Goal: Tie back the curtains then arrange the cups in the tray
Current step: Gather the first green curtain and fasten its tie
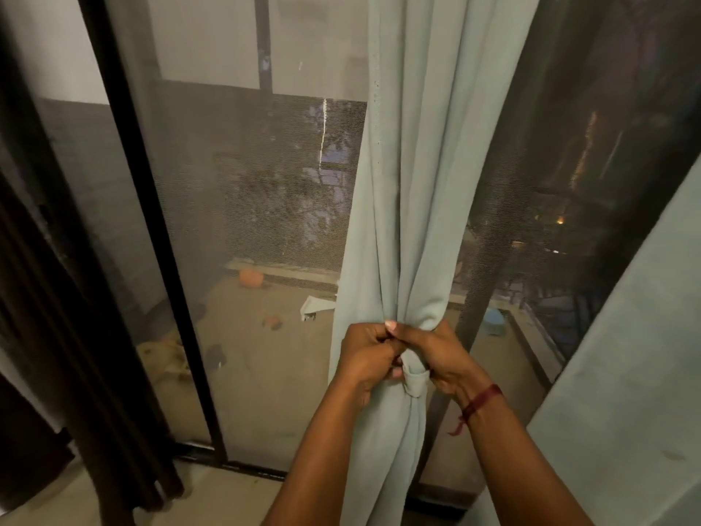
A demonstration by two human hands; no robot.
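pale green curtain [413,176] hangs vertical, bunched; left hand [366,354], right hand [436,354] grip tie band [414,377].

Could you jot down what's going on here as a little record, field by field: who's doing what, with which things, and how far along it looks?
activity: tying back a pale green curtain
left hand: closed on the fabric at the gather
right hand: closed on the fabric, touching the left
knot: a fabric loop sits between the hands, not yet released
wrist: red thread on the right
behind: mesh screen door, balcony beyond
left edge: dark brown curtain, hanging loose
cups, tray: not in view
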